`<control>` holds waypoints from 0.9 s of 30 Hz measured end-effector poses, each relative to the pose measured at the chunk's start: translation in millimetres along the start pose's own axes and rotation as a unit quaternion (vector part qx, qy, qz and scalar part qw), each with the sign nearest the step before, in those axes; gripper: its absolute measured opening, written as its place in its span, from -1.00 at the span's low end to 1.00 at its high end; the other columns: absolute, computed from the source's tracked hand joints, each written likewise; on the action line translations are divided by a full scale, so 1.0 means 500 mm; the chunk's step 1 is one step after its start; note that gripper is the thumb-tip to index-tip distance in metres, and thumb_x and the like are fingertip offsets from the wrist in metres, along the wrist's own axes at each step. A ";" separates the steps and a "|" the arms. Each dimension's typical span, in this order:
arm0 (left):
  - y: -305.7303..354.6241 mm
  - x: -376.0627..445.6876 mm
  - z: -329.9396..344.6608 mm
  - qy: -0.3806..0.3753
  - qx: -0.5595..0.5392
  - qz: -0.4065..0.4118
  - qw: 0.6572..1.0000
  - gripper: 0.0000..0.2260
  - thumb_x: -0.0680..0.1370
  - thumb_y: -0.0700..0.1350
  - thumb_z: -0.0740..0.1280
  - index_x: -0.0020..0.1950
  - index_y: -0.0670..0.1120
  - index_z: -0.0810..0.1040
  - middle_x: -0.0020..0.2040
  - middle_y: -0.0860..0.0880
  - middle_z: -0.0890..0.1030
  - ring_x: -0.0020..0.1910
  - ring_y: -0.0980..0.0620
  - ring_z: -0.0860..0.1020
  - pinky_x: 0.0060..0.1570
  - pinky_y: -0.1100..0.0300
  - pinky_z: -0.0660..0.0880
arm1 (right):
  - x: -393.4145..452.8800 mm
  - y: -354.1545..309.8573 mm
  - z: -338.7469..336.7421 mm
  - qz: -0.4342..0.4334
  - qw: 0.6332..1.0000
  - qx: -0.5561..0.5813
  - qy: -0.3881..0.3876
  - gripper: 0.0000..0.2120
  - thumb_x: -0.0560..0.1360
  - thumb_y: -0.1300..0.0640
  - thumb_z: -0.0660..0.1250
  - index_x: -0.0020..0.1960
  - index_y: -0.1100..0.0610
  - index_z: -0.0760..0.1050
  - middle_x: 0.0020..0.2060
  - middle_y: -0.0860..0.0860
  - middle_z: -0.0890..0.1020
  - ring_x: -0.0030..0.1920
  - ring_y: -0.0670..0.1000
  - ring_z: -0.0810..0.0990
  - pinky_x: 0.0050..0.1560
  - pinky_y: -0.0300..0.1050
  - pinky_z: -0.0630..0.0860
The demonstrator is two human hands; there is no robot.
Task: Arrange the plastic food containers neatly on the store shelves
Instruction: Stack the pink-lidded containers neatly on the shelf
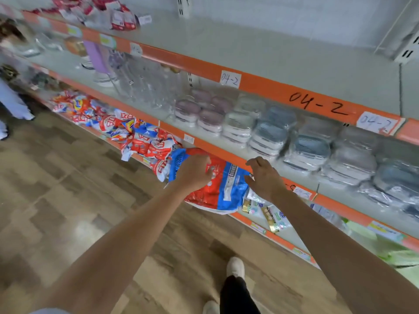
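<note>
Stacks of shrink-wrapped plastic food containers fill the middle shelf (pixel 145 114): purple-lidded ones (pixel 199 109), white ones (pixel 240 125), blue-grey ones (pixel 310 148) and grey ones (pixel 353 159). My left hand (pixel 195 173) reaches out in front of a big red, white and blue bag (pixel 220 189) on the shelf below, fingers loosely curled and holding nothing. My right hand (pixel 265 175) hovers by the orange shelf edge (pixel 226 155), fingers spread, just short of the containers.
The top shelf (pixel 272 48) is mostly bare, with red packets (pixel 118 17) at its left end. Clear jars (pixel 140 80) and a purple cup (pixel 97 55) stand left of the containers. Red and blue bags (pixel 113 123) crowd the lower shelf. Wooden floor (pixel 68 189) lies to the left.
</note>
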State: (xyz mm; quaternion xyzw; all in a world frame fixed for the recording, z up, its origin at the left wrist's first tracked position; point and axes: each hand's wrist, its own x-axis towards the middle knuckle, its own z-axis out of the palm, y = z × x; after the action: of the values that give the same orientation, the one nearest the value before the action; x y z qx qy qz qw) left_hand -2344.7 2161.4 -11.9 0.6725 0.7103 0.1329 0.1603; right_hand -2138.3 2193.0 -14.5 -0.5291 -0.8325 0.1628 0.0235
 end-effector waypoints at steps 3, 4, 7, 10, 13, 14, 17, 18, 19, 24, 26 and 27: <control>-0.070 0.051 -0.004 -0.028 0.004 -0.009 1.000 -0.75 0.56 -0.13 0.26 0.22 -0.16 0.49 0.16 -0.09 0.54 0.16 -0.05 0.49 0.05 0.14 0.38 | 0.083 -0.045 0.027 0.000 1.000 0.013 -0.016 -0.61 0.58 0.10 0.18 0.38 0.18 0.28 0.26 0.10 0.37 0.27 0.10 0.35 0.24 0.02 0.37; -0.093 0.074 -0.008 -0.033 0.009 -0.006 0.999 -0.74 0.56 -0.13 0.26 0.24 -0.16 0.48 0.18 -0.09 0.53 0.18 -0.05 0.48 0.06 0.16 0.36 | 0.116 -0.058 0.037 0.000 1.000 0.017 -0.019 -0.61 0.58 0.10 0.19 0.38 0.18 0.28 0.27 0.10 0.37 0.28 0.10 0.34 0.25 0.02 0.37; -0.159 0.161 -0.025 -0.044 0.020 0.008 0.999 -0.71 0.56 -0.14 0.26 0.26 -0.17 0.47 0.20 -0.12 0.51 0.21 -0.07 0.46 0.12 0.14 0.36 | 0.234 -0.088 0.066 -0.006 1.000 0.026 -0.013 -0.59 0.58 0.10 0.21 0.38 0.18 0.28 0.28 0.11 0.36 0.30 0.12 0.33 0.26 0.03 0.35; -0.226 0.260 -0.047 -0.062 0.034 0.015 0.997 -0.71 0.56 -0.14 0.25 0.26 -0.19 0.46 0.20 -0.14 0.49 0.23 -0.10 0.44 0.17 0.06 0.37 | 0.364 -0.117 0.088 0.002 0.999 0.043 0.000 -0.58 0.55 0.11 0.24 0.36 0.20 0.30 0.28 0.13 0.37 0.30 0.14 0.32 0.25 0.02 0.34; -0.295 0.361 -0.067 -0.050 0.039 0.022 0.998 -0.72 0.55 -0.15 0.26 0.24 -0.19 0.47 0.18 -0.15 0.49 0.21 -0.11 0.44 0.15 0.08 0.37 | 0.488 -0.146 0.101 0.009 0.999 0.048 0.021 -0.57 0.54 0.10 0.25 0.36 0.21 0.31 0.28 0.14 0.38 0.30 0.15 0.33 0.24 0.00 0.33; -0.317 0.393 -0.070 -0.042 0.036 0.020 0.998 -0.70 0.55 -0.15 0.26 0.27 -0.19 0.46 0.21 -0.14 0.48 0.23 -0.10 0.43 0.17 0.09 0.36 | 0.524 -0.154 0.105 0.015 0.998 0.052 0.026 -0.57 0.54 0.10 0.25 0.37 0.22 0.31 0.28 0.15 0.38 0.30 0.16 0.33 0.25 0.00 0.32; -0.370 0.469 -0.067 -0.047 0.044 0.036 0.997 -0.62 0.55 -0.13 0.27 0.35 -0.20 0.39 0.30 -0.14 0.43 0.29 -0.10 0.40 0.21 0.10 0.32 | 0.615 -0.165 0.121 0.028 0.998 0.052 0.017 -0.50 0.54 0.09 0.27 0.41 0.23 0.25 0.33 0.15 0.34 0.34 0.16 0.30 0.29 -0.01 0.29; -0.385 0.494 -0.060 -0.054 0.053 0.047 0.996 -0.60 0.55 -0.12 0.28 0.36 -0.21 0.37 0.31 -0.14 0.42 0.30 -0.10 0.39 0.21 0.11 0.31 | 0.644 -0.163 0.129 0.033 0.998 0.048 0.013 -0.47 0.54 0.07 0.28 0.42 0.23 0.23 0.36 0.14 0.30 0.36 0.15 0.27 0.31 -0.01 0.29; -0.401 0.522 -0.052 -0.059 0.058 0.054 0.995 -0.58 0.55 -0.11 0.29 0.37 -0.21 0.36 0.33 -0.14 0.41 0.31 -0.10 0.38 0.22 0.11 0.30 | 0.672 -0.159 0.137 0.041 0.998 0.039 0.010 -0.44 0.53 0.06 0.29 0.43 0.22 0.20 0.39 0.14 0.25 0.38 0.15 0.23 0.32 0.00 0.27; -0.474 0.659 0.001 -0.066 0.053 0.105 0.991 -0.36 0.50 0.01 0.38 0.48 -0.15 0.20 0.46 -0.08 0.23 0.41 -0.08 0.25 0.32 0.12 0.25 | 0.759 -0.117 0.195 0.089 0.996 -0.016 0.002 -0.34 0.49 -0.03 0.35 0.46 0.09 0.13 0.50 0.12 -0.02 0.50 0.16 -0.02 0.43 0.10 0.12; -0.494 0.711 0.025 -0.072 0.089 0.140 0.984 -0.24 0.47 0.13 0.39 0.52 -0.14 0.12 0.51 -0.06 0.12 0.48 -0.05 0.12 0.41 0.07 0.18 | 0.774 -0.107 0.223 0.094 0.994 -0.047 0.024 -0.41 0.47 -0.02 0.36 0.41 0.05 0.20 0.47 0.13 0.07 0.48 0.16 0.04 0.41 0.10 0.15; -0.502 0.735 0.037 -0.072 0.110 0.160 0.978 -0.20 0.45 0.18 0.38 0.53 -0.12 0.10 0.52 -0.04 0.09 0.49 -0.03 0.08 0.43 0.03 0.16 | 0.781 -0.103 0.231 0.091 0.993 -0.067 0.041 -0.46 0.46 -0.01 0.36 0.37 0.04 0.24 0.42 0.14 0.16 0.45 0.16 0.11 0.39 0.07 0.18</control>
State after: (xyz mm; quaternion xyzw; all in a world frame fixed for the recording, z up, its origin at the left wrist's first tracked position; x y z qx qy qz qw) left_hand -2582.6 2512.5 -148.5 0.7987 0.5903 0.0293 0.1129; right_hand -2379.1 2491.5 -160.5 -0.6089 -0.7885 0.0860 0.0076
